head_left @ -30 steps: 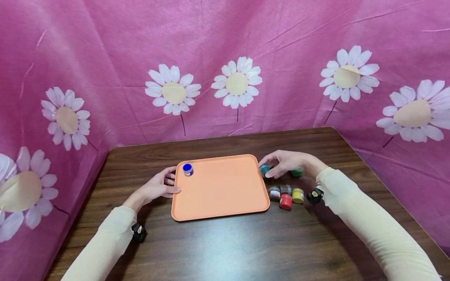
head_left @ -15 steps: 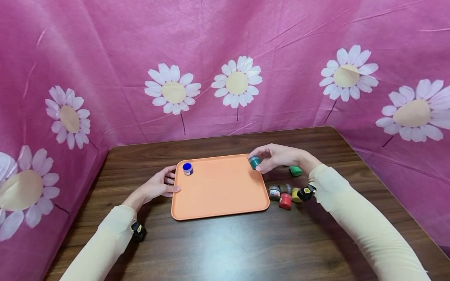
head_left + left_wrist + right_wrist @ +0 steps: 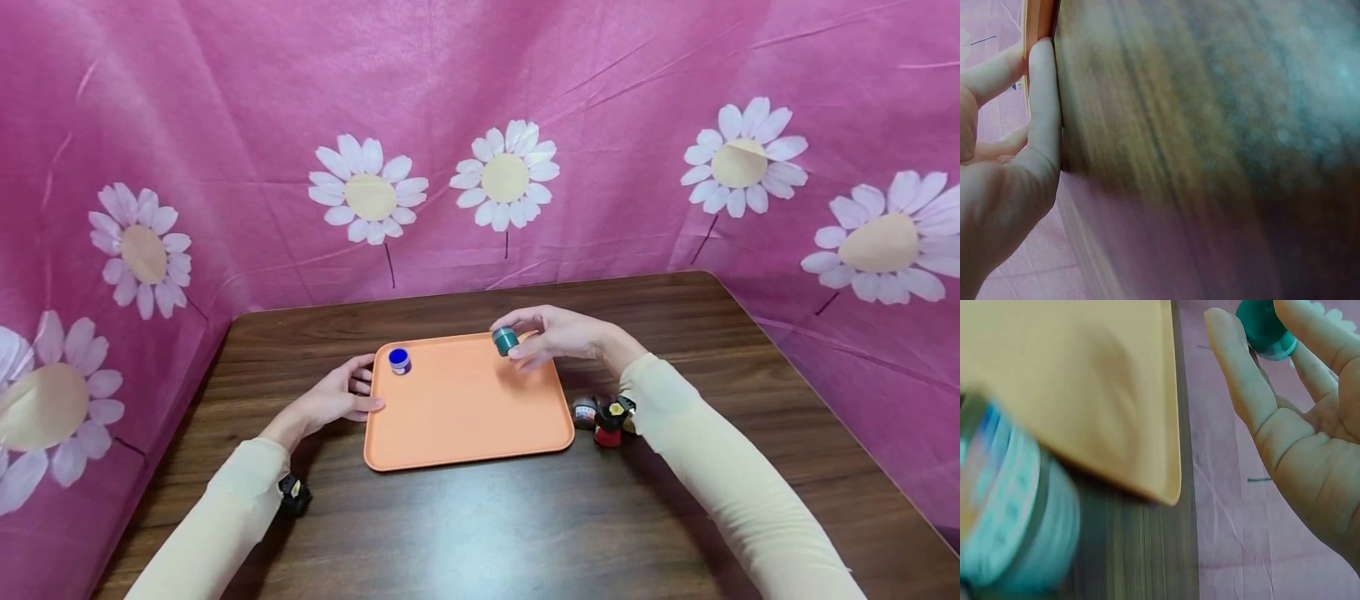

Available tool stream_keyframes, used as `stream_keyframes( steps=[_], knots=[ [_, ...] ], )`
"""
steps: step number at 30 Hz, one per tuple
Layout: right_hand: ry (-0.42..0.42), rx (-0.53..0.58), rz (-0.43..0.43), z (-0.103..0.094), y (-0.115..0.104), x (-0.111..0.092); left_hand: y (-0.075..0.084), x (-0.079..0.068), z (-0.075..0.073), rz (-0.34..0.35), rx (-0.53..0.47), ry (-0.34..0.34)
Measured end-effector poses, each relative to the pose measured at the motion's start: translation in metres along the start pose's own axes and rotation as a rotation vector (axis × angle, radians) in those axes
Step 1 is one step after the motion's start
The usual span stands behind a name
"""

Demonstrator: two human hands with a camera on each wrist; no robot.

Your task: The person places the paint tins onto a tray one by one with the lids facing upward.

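Observation:
My right hand (image 3: 558, 336) pinches a small teal paint jar (image 3: 505, 340) between thumb and fingers, above the far right part of an orange tray (image 3: 465, 425). In the right wrist view the same jar (image 3: 1264, 328) shows tilted at the fingertips. On the tray's left edge, my left hand (image 3: 337, 396) grips the rim, its thumb over the edge and fingers along the outside. The left wrist view shows that hand (image 3: 1007, 181) at the tray's side (image 3: 1040, 22). A blue paint jar (image 3: 400, 362) stands in the tray's far left corner.
Right of the tray, a dark paint jar (image 3: 584, 412) and a red one (image 3: 606, 436) sit close together, partly behind the wrist camera (image 3: 617, 410). The brown wooden table (image 3: 465, 533) meets a pink flowered cloth (image 3: 262, 167) at the back and sides.
My right hand has lifted the teal jar from beside the tray and carried it left over it. Its sleeve now covers the green and yellow jars. The left hand has stayed put.

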State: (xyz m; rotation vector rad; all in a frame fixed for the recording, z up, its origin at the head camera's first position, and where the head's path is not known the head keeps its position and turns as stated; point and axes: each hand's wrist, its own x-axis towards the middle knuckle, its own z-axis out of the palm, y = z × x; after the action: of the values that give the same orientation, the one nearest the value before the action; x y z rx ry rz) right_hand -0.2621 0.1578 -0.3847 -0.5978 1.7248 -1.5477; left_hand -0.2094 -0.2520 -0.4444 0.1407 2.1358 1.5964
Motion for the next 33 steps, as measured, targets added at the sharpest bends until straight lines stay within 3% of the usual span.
stream_keyframes(
  steps=[17, 33],
  knots=[
    [0.037, 0.239, -0.062, 0.020, -0.004, 0.032, 0.001, 0.000, 0.000, 0.003, -0.003, -0.006],
    [0.061, 0.269, -0.056, 0.038, -0.003, 0.055, -0.001, 0.001, 0.001, -0.001, -0.003, -0.001]
  ],
)
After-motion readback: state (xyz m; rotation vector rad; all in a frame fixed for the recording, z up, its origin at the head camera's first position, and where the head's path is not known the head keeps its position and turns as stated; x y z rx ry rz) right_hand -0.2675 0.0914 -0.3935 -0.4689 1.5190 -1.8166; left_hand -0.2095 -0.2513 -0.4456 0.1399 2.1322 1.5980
